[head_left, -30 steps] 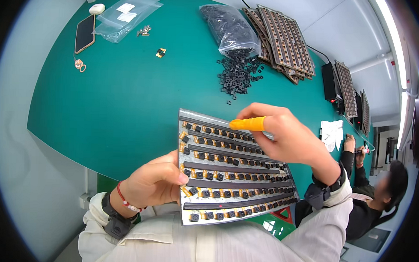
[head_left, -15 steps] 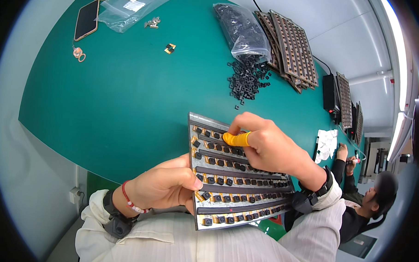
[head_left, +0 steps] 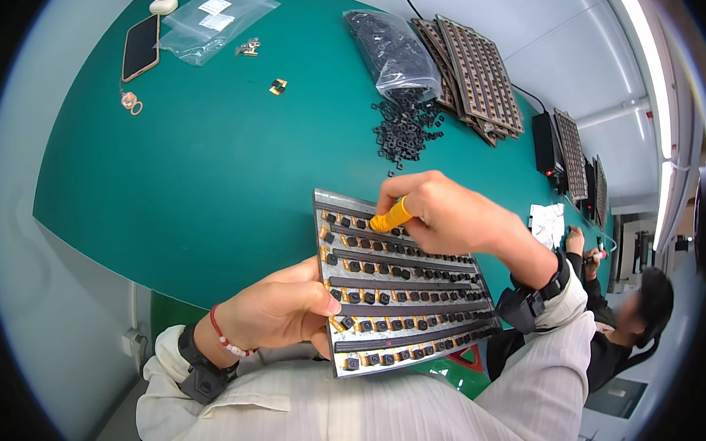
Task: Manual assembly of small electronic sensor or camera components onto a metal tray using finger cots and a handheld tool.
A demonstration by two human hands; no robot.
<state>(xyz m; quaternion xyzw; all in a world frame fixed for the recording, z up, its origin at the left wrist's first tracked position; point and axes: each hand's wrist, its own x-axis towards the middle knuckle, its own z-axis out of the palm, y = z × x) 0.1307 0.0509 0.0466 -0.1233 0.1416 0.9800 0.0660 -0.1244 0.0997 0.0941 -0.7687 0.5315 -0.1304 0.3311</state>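
Note:
My left hand [head_left: 276, 307] grips the left edge of a grey metal tray [head_left: 404, 309], its thumb on top and the other fingers mostly hidden beneath. The tray is held tilted above my lap. Rows of small black square parts on orange flexible strips [head_left: 355, 266] lie between dark bars on it. My right hand [head_left: 454, 215] is over the tray's far side, fingers curled. A yellow finger cot [head_left: 390, 215] covers one fingertip, which presses at the farthest row. Whatever is under that fingertip is hidden.
Loose black square parts [head_left: 402, 137] spill from a clear bag [head_left: 391, 51] on the green table [head_left: 184, 168]. Stacked trays [head_left: 482, 77] stand behind. At far left lie a phone [head_left: 141, 48], plastic bags [head_left: 220, 17] and metal bits [head_left: 250, 47]. A co-worker [head_left: 637, 324] sits at right.
My right hand has tipped, so the yellow-covered finger points more steeply down at the far row. My left hand keeps its grip on the tray. The whole view has shifted slightly.

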